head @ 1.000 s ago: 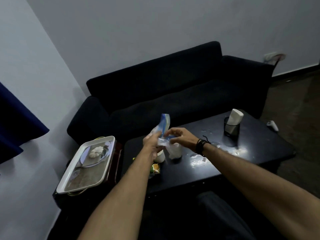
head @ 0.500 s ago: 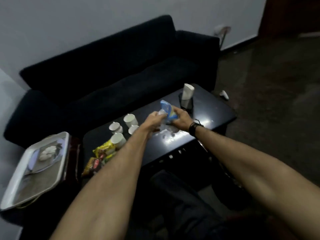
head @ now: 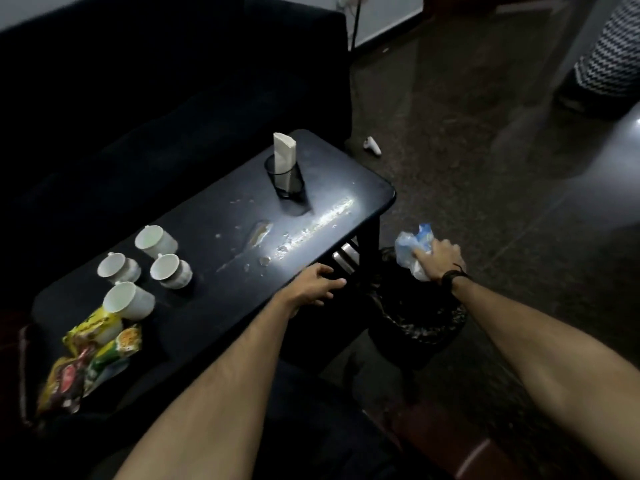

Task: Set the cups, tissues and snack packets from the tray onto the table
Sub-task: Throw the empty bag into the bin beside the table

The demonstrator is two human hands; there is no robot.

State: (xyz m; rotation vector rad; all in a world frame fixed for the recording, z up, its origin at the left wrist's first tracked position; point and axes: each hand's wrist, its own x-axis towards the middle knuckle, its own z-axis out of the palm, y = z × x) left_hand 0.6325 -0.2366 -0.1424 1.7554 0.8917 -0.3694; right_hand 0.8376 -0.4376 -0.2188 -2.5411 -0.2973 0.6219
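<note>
Right hand (head: pixel 438 259) clutching crumpled plastic wrapper (head: pixel 414 247) over black bin (head: pixel 417 317) at 3 o'clock; left hand (head: pixel 317 284) loosely spread, empty, on table (head: pixel 363 188) edge; four cups (head: pixel 133 301), snack packets (head: pixel 93 351) at 9 o'clock, tissues (head: pixel 284 155) at 12

Wrapper (head: pixel 414 245) now over bin (head: pixel 417 320) (right-handed)

My one head-worn wide view looks steeply down and forward, fairly near; glossy black rectangular table (head: pixel 214 271) fills centre-left of frame, both bare forearms entering from the bottom edge.
</note>
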